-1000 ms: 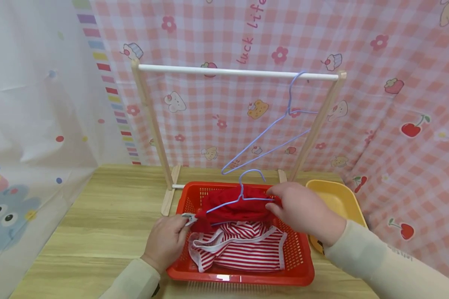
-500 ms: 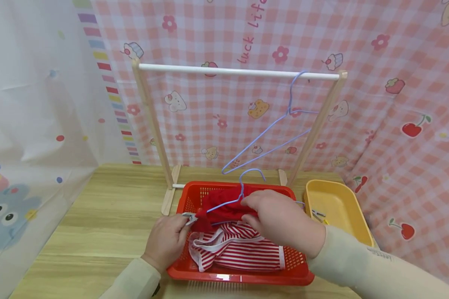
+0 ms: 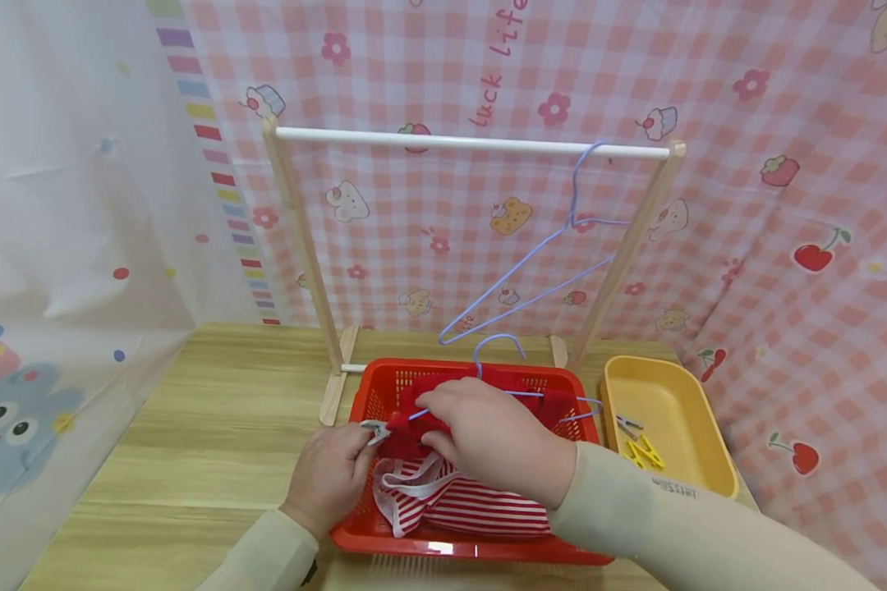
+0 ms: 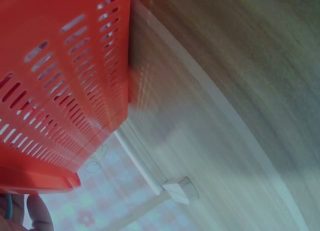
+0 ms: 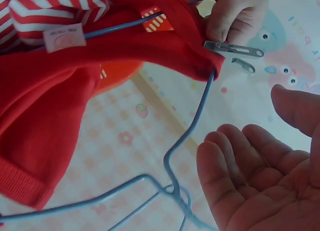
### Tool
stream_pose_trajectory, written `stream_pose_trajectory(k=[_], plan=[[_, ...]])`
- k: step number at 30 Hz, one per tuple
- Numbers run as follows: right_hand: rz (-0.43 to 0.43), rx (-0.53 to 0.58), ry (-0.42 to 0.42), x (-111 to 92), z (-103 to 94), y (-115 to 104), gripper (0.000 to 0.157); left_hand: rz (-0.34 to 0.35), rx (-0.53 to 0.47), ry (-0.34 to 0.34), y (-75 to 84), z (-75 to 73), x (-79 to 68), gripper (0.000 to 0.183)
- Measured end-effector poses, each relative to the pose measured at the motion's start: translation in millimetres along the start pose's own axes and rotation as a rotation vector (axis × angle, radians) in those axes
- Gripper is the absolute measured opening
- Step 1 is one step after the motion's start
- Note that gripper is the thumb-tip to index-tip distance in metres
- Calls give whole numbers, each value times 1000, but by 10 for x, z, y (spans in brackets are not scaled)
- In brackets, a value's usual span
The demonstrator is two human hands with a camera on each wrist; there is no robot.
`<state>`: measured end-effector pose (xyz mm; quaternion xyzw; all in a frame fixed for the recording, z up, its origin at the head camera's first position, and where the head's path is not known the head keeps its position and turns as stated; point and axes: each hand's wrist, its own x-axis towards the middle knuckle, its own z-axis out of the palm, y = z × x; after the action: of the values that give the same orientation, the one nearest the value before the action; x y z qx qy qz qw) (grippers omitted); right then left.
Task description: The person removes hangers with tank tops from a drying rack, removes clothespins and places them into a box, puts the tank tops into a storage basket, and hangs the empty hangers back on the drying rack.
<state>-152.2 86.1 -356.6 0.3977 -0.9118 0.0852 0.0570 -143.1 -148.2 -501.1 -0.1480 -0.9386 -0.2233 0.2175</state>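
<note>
My left hand grips the left end of a blue wire hanger over the basket's left side. A red garment with a white label hangs on that hanger, and a grey clothespin pinches its edge beside my left fingertips. Above the garment hovers my right hand; in the right wrist view its thumb and fingers are apart with nothing between them. Below lies a red-and-white striped garment in the red basket. Only a bit of my left fingers shows in the left wrist view.
Behind the basket stands a wooden rack with a white bar. Another blue hanger hangs from the bar's right part. To the right, a yellow tray holds a grey clothespin and yellow clothespins.
My right hand has left the hanger's right end and moved left along the garment, close to my left hand. The yellow tray's clothespins have come into view. My left hand stays put.
</note>
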Motion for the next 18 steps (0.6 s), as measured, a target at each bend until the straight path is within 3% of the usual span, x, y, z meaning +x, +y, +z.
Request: stream_pose_trajectory(k=[18], plan=[[-29,11,-29,279,212,-162,44,30,9,42,-14,12,0,5]])
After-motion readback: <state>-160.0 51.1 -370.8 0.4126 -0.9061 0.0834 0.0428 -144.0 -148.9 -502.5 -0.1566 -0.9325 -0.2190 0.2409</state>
